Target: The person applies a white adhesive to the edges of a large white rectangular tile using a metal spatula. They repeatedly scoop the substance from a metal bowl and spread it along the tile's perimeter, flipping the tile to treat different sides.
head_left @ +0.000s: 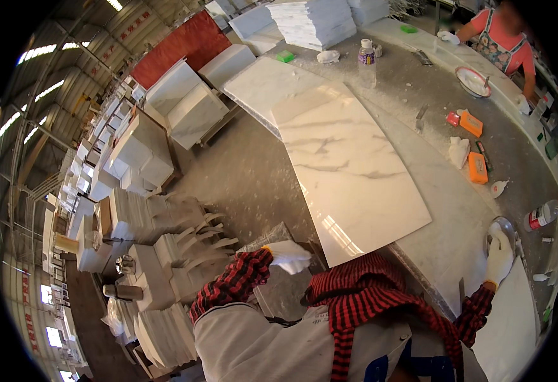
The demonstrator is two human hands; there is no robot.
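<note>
A polished white marble slab (349,159) with grey veins lies at an angle across a paler stone worktop (441,216), its near corner close to my body. My left hand (289,256), in a white glove, hangs off the slab's near left side with its fingers loosely stretched and nothing in them. Far to the right, my gloved right hand (498,258) is at a round metal bowl (513,232), fingers at its rim; the bowl's contents are hidden by the hand. A thin flat tool (461,291) lies near my right wrist.
Orange boxes (477,167), a plastic bottle (543,215) and an enamel basin (473,83) stand along the right. A purple-labelled bottle (367,60) and stacked slabs (312,22) are at the back. Stone stacks (155,261) fill the left. A co-worker (505,41) stands at far right.
</note>
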